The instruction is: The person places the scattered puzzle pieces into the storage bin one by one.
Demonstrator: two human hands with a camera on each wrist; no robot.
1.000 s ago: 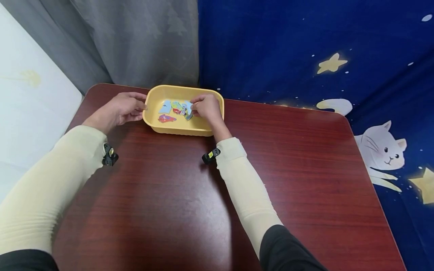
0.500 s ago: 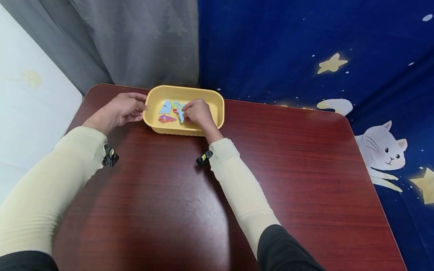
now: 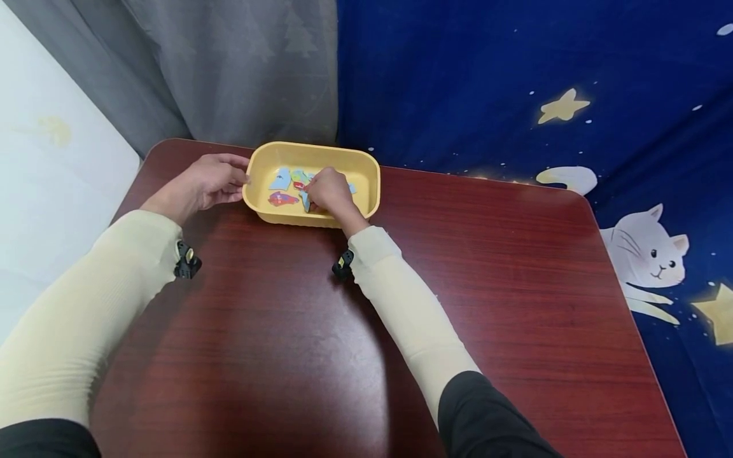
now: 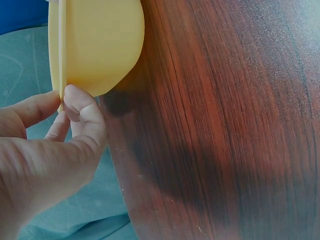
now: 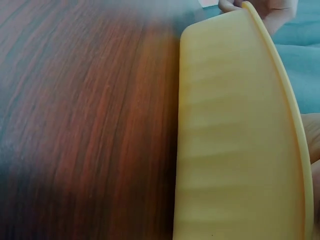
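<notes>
Near the table's back edge stands a yellow plastic bin point(image 3: 362, 175) with colourful, irregularly cut puzzle pieces on its floor. My left hand point(image 3: 214, 181) pinches the bin's left rim between thumb and fingers, also plain in the left wrist view. Inside the bin, my right hand point(image 3: 331, 189) has its fingers curled down at a light-blue puzzle piece point(image 3: 305, 201), gripping its edge. Left of it lie a red-and-purple piece point(image 3: 283, 199), a pale blue piece point(image 3: 280, 179) and a green-and-yellow one point(image 3: 298, 176). Another light-blue piece point(image 3: 352, 188) shows beyond the right hand, which covers part of the bin floor.
The bin stands on a dark red wood-grain table point(image 3: 275, 331). A grey curtain point(image 3: 246, 70) and a blue star-patterned curtain point(image 3: 446, 76) hang right behind it. In the right wrist view, the bin's ribbed wall point(image 5: 230, 130) fills much of the picture.
My right hand has moved left and slightly toward me inside the bin, with the light-blue puzzle piece lowered. Another light-blue piece now shows to its right. The left hand has stayed on the rim.
</notes>
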